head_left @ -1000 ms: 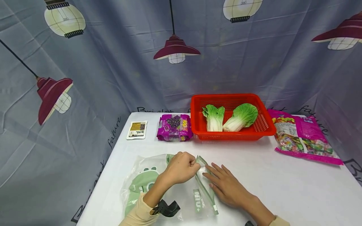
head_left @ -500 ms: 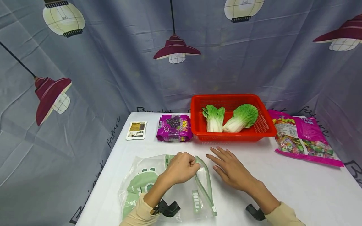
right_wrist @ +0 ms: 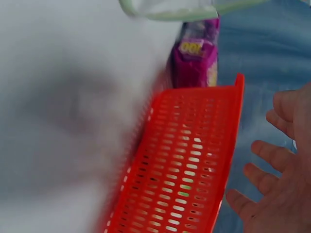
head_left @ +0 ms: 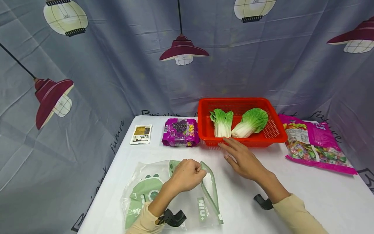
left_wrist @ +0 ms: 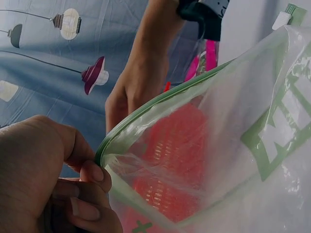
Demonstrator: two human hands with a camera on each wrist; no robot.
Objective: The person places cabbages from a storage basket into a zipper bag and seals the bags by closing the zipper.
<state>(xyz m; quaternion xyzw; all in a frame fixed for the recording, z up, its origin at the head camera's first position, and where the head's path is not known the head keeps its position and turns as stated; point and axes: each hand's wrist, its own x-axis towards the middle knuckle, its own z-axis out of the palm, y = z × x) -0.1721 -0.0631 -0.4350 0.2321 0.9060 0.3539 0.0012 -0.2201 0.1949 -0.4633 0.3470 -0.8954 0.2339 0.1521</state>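
One hand, the left hand (head_left: 187, 174), pinches the zip bag (head_left: 163, 191) mouth; the spread right hand (head_left: 243, 157) could tip the red basket (head_left: 271, 135).

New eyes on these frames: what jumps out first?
The red basket at the table's far edge, holding two green leafy cabbages. The right hand reaches toward its near rim with fingers spread. Nearer the camera, the left hand pinches the green zip edge of a clear bag lying on the white table.
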